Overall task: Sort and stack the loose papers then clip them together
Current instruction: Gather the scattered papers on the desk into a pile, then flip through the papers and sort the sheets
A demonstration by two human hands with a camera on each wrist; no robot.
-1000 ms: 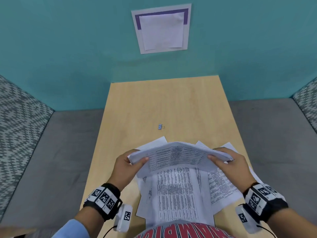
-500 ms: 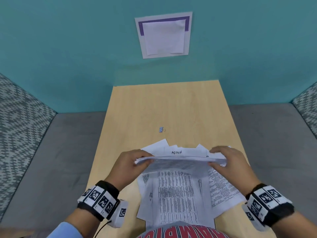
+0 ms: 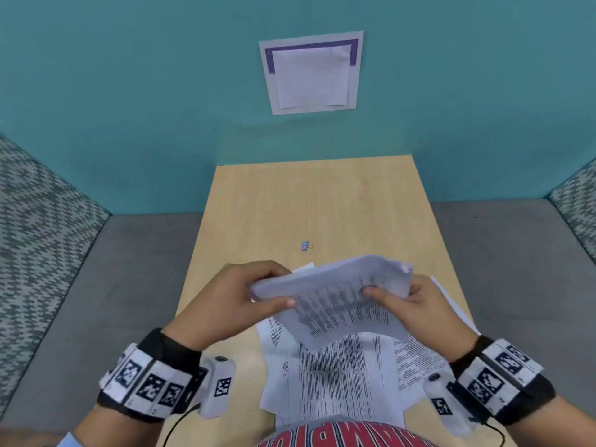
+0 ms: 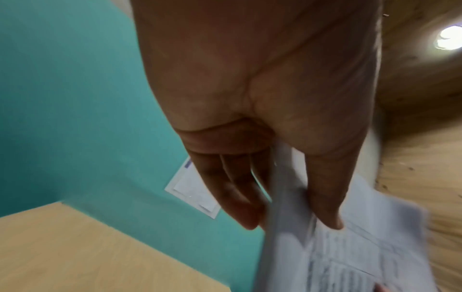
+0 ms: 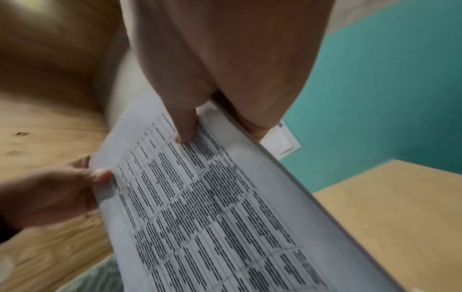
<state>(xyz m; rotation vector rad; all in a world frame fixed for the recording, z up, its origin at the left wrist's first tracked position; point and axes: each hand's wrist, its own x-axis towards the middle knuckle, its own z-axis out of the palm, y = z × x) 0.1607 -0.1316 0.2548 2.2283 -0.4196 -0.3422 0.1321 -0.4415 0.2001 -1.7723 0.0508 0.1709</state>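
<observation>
I see the gathered stack of papers lifted off the table, tilted, printed side toward the person. Left hand pinches its left edge, thumb on top, fingers behind. Right hand grips the right edge the same way; in the right wrist view the thumb presses on the printed table. More loose sheets lie fanned on the table under the stack, near the person. A small binder clip sits on the bare table just beyond the papers, apart from both hands.
</observation>
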